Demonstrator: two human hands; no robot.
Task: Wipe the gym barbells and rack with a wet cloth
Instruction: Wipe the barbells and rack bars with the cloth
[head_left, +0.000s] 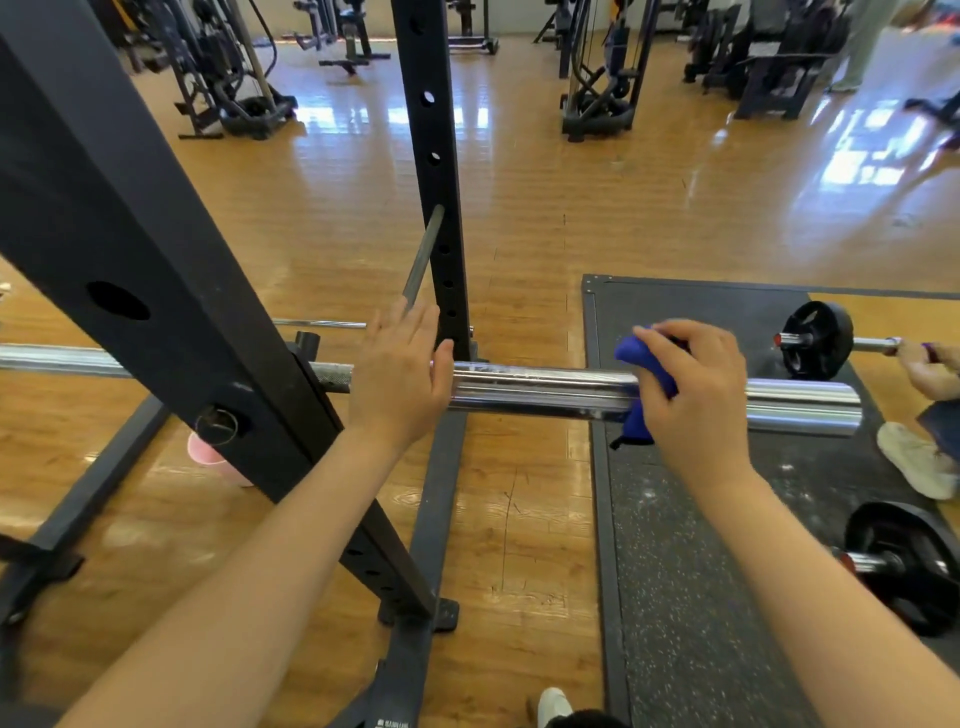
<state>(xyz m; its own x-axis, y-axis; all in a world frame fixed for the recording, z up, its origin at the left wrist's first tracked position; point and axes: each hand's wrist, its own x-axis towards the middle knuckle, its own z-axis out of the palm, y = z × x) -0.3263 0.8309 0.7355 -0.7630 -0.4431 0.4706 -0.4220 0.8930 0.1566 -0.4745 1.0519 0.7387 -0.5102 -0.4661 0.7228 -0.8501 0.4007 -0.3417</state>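
Note:
A chrome barbell sleeve (545, 392) juts out to the right from the black rack (156, 270). My right hand (696, 384) grips a blue cloth (647, 374) wrapped over the sleeve near its middle. My left hand (400, 374) rests on the inner end of the sleeve beside the rack upright, fingers straight and thumb against the collar. The bar's shaft (57, 361) runs off to the left behind the near upright.
A pink bucket (215, 460) stands on the wooden floor behind the near upright. A black rubber mat (691, 519) lies at right with loaded barbells (815, 340) (904, 564). Another person's hand (924, 364) and shoe (914, 460) are at the right edge. Gym machines fill the background.

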